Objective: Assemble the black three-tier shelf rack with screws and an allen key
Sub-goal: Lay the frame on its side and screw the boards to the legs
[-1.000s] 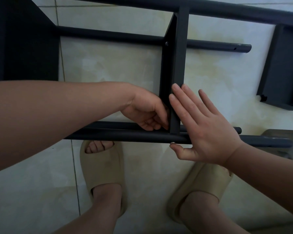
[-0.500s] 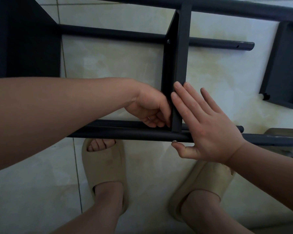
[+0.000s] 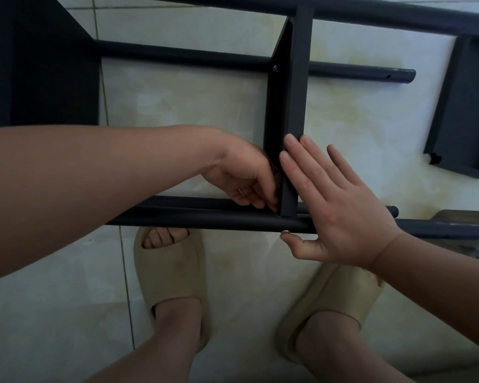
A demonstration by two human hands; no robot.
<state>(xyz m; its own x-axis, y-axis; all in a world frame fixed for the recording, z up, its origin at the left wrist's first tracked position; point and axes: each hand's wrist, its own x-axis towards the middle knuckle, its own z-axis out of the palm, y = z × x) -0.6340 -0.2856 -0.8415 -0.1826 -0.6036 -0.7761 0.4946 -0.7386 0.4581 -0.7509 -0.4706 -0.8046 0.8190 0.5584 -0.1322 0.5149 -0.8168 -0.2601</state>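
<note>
The black rack lies on its side on the tiled floor. Its middle shelf panel [image 3: 296, 92] stands between the far tube [image 3: 177, 55] and the near tube [image 3: 205, 221]. My left hand [image 3: 244, 175] has its fingers curled at the inner corner where this panel meets the near tube; what they hold is hidden. My right hand [image 3: 340, 211] lies flat against the panel's right side with straight fingers. Its thumb touches a silver screw head [image 3: 285, 231] on the near tube's underside. Another screw [image 3: 275, 68] sits at the panel's far end.
A fitted shelf [image 3: 39, 73] fills the upper left. A loose black shelf [image 3: 465, 106] lies at the right beyond the tube ends. My feet in beige sandals [image 3: 169, 272] [image 3: 338, 299] stand just below the near tube. A greyish object [image 3: 459, 219] sits at the right edge.
Almost nothing differs. My left hand's fingers have shifted slightly at the corner, while my right hand stays flat on the panel with its thumb at the screw.
</note>
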